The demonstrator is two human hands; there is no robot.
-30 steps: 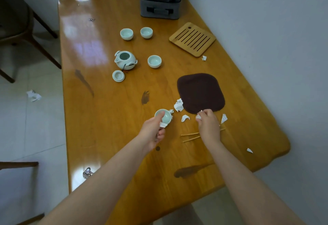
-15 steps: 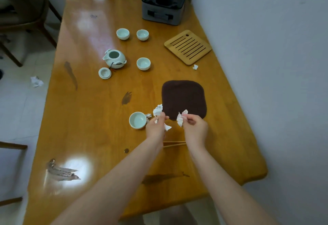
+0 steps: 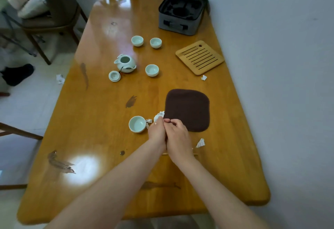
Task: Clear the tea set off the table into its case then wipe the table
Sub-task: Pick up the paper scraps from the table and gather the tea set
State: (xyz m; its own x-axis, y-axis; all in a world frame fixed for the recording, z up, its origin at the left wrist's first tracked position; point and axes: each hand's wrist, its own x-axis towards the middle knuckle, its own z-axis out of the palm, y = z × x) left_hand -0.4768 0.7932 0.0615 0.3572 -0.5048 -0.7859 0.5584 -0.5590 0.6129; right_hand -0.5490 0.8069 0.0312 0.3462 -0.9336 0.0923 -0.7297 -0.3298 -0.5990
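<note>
My left hand (image 3: 156,132) and my right hand (image 3: 178,135) are pressed together on the wooden table (image 3: 94,120), fingers curled round white paper scraps (image 3: 159,116) that show just above them. A pale green cup (image 3: 137,124) stands right beside my left hand. Further back are the open teapot (image 3: 125,63), its lid (image 3: 114,76) and three more cups (image 3: 152,70) (image 3: 137,40) (image 3: 155,43). The open grey case (image 3: 181,13) stands at the far end. A brown cloth (image 3: 188,109) lies beyond my right hand.
A slatted bamboo tray (image 3: 199,57) lies near the wall with a paper scrap (image 3: 203,78) beside it. Another scrap (image 3: 200,143) lies right of my right hand. Thin wooden sticks (image 3: 194,154) poke out under my wrists. A chair (image 3: 54,17) stands at the far left.
My left hand let go of the near cup and picked up scraps. Both hands then came together in front of the brown cloth, closing round the paper.
</note>
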